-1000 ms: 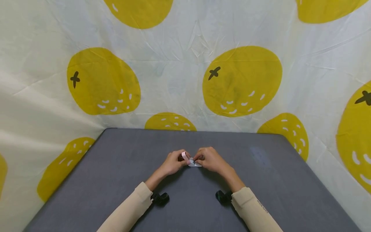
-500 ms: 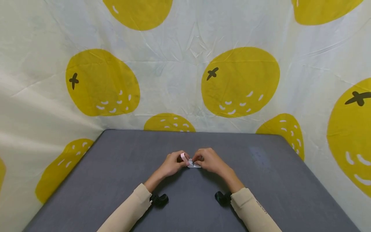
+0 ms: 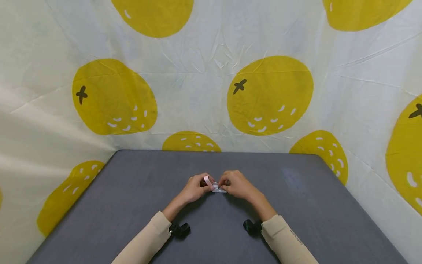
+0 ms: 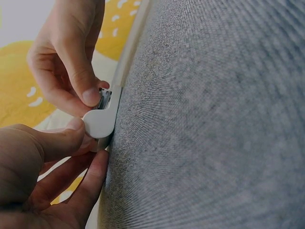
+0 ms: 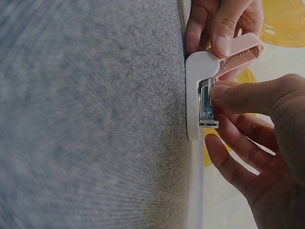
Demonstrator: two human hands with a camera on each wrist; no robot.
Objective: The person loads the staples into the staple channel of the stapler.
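Observation:
A small stapler (image 3: 219,190) with a white base stands on the grey table, its pink lid (image 5: 240,50) swung up and back. My left hand (image 3: 194,189) pinches its rounded hinge end (image 4: 98,124), with fingertips close to the table. Inside the base, the metal staple channel (image 5: 207,102) lies exposed. My right hand (image 3: 239,184) has thumb and fingers on that channel, pinching it from both sides. In the right wrist view its other fingers (image 5: 236,162) are spread loosely beside the base. Whatever sits between the pinching fingertips is mostly hidden.
The grey cloth-covered table (image 3: 148,165) reaches back to a white curtain (image 3: 194,91) printed with yellow fruit. Black wrist cameras (image 3: 180,230) hang under both beige sleeves (image 3: 145,238).
Everything sits slightly lower in the head view as the camera has shifted. Both hands keep their places at the stapler, with only slight finger movement.

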